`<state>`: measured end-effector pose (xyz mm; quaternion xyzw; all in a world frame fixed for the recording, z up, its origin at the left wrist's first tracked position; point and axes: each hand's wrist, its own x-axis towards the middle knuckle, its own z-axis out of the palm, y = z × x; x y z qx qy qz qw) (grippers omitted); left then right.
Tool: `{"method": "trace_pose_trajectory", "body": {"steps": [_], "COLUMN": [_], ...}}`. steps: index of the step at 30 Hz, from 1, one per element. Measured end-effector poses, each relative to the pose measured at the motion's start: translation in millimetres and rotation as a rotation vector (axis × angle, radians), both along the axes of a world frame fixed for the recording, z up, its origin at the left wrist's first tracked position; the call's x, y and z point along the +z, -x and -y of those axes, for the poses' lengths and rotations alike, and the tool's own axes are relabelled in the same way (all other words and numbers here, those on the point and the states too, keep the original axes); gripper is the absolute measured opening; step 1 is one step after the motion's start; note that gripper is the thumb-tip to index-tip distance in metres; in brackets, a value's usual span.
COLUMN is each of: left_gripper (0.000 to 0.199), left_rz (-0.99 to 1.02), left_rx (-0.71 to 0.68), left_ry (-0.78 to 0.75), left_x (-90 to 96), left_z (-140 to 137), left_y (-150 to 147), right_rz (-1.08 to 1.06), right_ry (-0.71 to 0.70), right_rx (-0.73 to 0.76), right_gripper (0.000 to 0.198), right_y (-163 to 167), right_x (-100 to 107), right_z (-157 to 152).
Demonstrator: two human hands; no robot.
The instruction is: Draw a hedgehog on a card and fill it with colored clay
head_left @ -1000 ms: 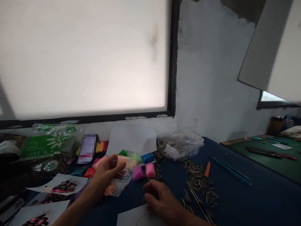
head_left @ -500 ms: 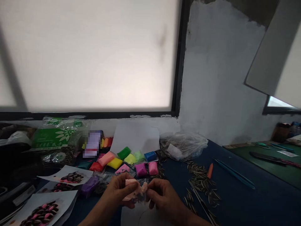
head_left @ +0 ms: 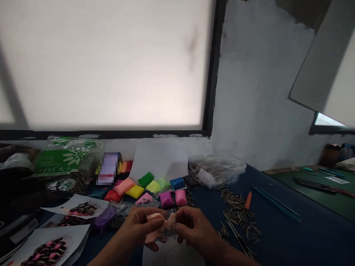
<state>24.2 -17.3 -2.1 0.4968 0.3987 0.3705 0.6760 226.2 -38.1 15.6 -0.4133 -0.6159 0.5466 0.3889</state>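
Between my two hands is a clear plastic packet with pale peach modelling clay in it. My left hand grips the clay side, thumb over the front. On the other side, my right hand pinches the packet's edge between thumb and fingers. Some clay looks stuck to the film, in uneven lumps. Beneath the hands lies a white sheet with a faint curved line on it. Just beyond are packets of coloured clay, among them a magenta one and a pink one.
Sunflower seeds lie to the right with tweezers, an orange crayon-like stick and a long blue tool. Printed pictures and a purple clay packet are at left. A green seed bag stands behind.
Both hands have shifted slightly, and the packet between them is turned a little. More of the curved line on the white sheet shows. The view has moved slightly.
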Motion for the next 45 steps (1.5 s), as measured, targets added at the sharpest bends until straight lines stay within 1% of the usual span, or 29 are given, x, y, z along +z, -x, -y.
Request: {"method": "trace_pose_trajectory", "body": {"steps": [3, 8, 9, 11, 13, 15, 19, 22, 24, 27, 30, 34, 38, 42, 45], "left_gripper": [0.056, 0.051, 0.050, 0.047, 0.048, 0.049, 0.048, 0.057, 0.059, 0.057, 0.058, 0.058, 0.053, 0.053, 0.060], "left_rz": [-0.034, 0.005, 0.011, 0.038, 0.092, 0.127, 0.093, 0.020, 0.003, -0.013, -0.067, -0.155, -0.209, -0.227, -0.204], "left_rx": [0.016, -0.019, -0.023, -0.035, -0.048, -0.062, -0.051, 0.007, 0.019, -0.033, -0.078, -0.059, -0.083, -0.106, -0.139], "left_ry": [0.000, -0.048, -0.055, -0.025, 0.022, 0.049, 0.021, 0.015, 0.020, -0.007, -0.027, -0.071, -0.099, -0.128, -0.111], "left_x": [-2.4, -5.8, -7.0, -9.1, -10.0, -10.2, -13.6, -18.5, -18.8, -13.0, -6.1, -2.9, 3.5, 17.4, 20.8], "left_z": [1, 2, 2, 2, 3, 4, 4, 2, 2, 4, 6, 9, 13, 20, 22], "left_y": [-2, -5, -5, -6, -7, -9, -13, -15, -16, -15, -13, -12, -15, -21, -23], "right_rz": [-0.018, -0.018, 0.012, 0.109, 0.216, 0.270, 0.292, 0.315, 0.307, 0.272, 0.267, 0.294, 0.340, 0.467, 0.558], "right_ry": [0.012, -0.034, -0.067, -0.181, -0.301, -0.366, -0.400, -0.399, -0.400, -0.423, -0.439, -0.466, -0.498, -0.609, -0.698], "right_rx": [0.028, -0.050, -0.077, -0.121, -0.131, -0.126, -0.129, -0.136, -0.132, -0.106, -0.083, -0.076, -0.058, -0.077, -0.073], "right_gripper": [0.025, 0.019, 0.018, 0.017, 0.014, 0.012, 0.017, 0.022, 0.026, 0.027, 0.027, 0.020, 0.018, 0.006, 0.006], "right_y": [1, 1, 0, -1, -3, -5, -6, -6, -6, -5, -4, -4, -4, -3, -3], "right_x": [-1, -2, -2, -1, 0, -1, -5, -7, -7, -6, -5, -5, -5, -3, -2], "right_z": [1, 3, 3, 4, 5, 5, 2, 2, 3, 4, 5, 6, 7, 9, 11]}}
